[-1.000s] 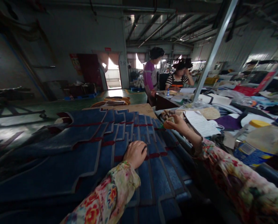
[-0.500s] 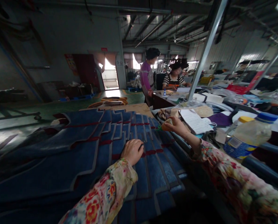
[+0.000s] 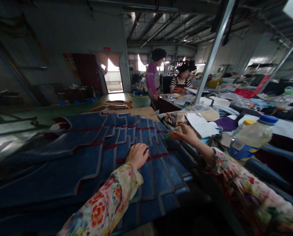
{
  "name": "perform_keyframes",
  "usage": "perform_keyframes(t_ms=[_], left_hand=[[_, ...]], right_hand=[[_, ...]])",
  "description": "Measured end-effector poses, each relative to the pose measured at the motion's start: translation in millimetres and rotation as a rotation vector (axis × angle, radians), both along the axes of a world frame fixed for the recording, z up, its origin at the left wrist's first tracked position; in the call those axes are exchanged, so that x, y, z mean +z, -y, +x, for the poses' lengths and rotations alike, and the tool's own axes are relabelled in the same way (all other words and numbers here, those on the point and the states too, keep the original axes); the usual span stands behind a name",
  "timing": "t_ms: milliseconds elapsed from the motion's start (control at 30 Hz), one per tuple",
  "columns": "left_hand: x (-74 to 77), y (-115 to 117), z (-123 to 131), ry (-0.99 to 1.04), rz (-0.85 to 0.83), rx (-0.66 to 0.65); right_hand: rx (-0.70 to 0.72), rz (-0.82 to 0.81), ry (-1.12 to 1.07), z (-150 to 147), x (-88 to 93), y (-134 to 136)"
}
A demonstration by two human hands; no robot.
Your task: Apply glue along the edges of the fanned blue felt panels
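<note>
Layered blue pieces (image 3: 87, 164) with grey edges and dark red strips spread in overlapping rows before me. On their middle rests my left hand (image 3: 137, 155), fingers curled, with a small dark thing at its fingertips that is too small to name. Farther right, my right hand (image 3: 185, 132) grips a small tan and orange object (image 3: 176, 133) between thumb and fingers, at the right edge of the blue pieces. Something green shows beside that object.
Right of my right hand are a written paper (image 3: 200, 125) and a large bottle (image 3: 252, 139) with a blue cap. A metal post (image 3: 214, 52) rises behind. One person (image 3: 152, 78) stands and another (image 3: 182, 82) sits at a table farther back.
The view has shifted slightly, and both hands keep nearly the same places and grips. The seated person now has a pale sheet raised at the table.
</note>
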State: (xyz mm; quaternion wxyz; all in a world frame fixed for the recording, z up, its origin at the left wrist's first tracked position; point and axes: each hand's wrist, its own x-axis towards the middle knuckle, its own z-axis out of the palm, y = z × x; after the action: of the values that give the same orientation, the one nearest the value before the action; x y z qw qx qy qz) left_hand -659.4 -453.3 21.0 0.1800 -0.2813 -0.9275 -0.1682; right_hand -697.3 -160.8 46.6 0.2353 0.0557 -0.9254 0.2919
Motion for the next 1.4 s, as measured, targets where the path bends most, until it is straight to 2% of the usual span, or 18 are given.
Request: perform_keyframes(t_ms=[200,633,800,1400], left_hand=[[-0.5,0,1,-0.001,-0.004,0.011],[-4.5,1,-2,-0.030,-0.011,-0.008],[-3.7,1,-2,-0.026,-0.031,-0.004],[-3.7,1,-2,-0.026,-0.023,-0.011]], right_hand=[[0.041,-0.017,-0.012,10,-2.9,-2],[-0.011,-0.033,0.031,46,3.9,2],[-0.001,-0.059,0.031,56,1.5,2],[0.029,-0.125,0.035,68,-10.6,4]])
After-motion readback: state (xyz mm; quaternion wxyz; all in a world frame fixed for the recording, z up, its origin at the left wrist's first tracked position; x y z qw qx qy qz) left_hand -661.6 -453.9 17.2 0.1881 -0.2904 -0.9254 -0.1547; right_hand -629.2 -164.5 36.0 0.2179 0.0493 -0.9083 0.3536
